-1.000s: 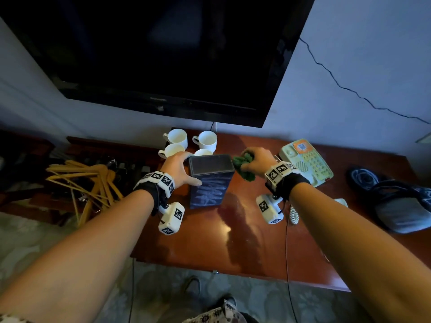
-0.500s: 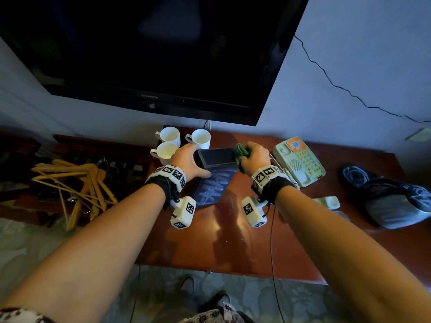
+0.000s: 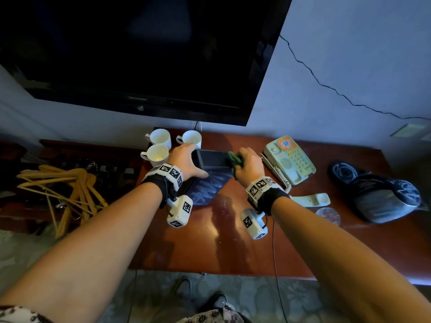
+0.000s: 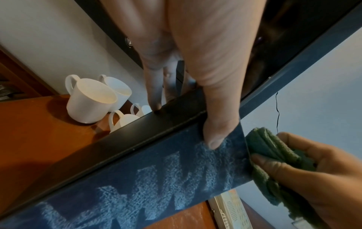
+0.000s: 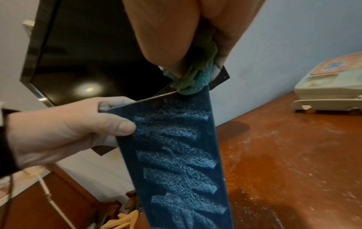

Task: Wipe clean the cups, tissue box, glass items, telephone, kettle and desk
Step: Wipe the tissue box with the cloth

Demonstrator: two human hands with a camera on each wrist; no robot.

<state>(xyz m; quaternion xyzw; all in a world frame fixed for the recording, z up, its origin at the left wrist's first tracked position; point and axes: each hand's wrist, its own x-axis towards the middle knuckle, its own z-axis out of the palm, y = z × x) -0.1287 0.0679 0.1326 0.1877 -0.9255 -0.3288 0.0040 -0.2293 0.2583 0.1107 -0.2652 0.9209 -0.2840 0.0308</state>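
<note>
A dark blue tissue box (image 3: 210, 180) stands on end on the red-brown desk (image 3: 221, 248), its near face smeared with pale wipe marks (image 5: 176, 155). My left hand (image 3: 186, 163) grips its upper left edge, thumb (image 4: 217, 133) on the near face, fingers over the top. My right hand (image 3: 247, 165) holds a folded green cloth (image 3: 234, 158) against the box's upper right corner (image 5: 194, 82). White cups (image 3: 159, 138) stand behind the left hand. A pale telephone (image 3: 289, 159) sits to the right, its handset (image 3: 312, 199) lying off the cradle.
A large dark TV (image 3: 140, 54) hangs on the wall just above the desk. A small glass item (image 3: 328, 215) lies near the handset. A dark bag (image 3: 377, 194) fills the desk's right end. Wooden hangers (image 3: 63, 190) are piled to the left, off the desk.
Both hands and the box sit farther back on the desk, nearer the cups. The right hand with the cloth has moved from beside the box onto its upper right corner.
</note>
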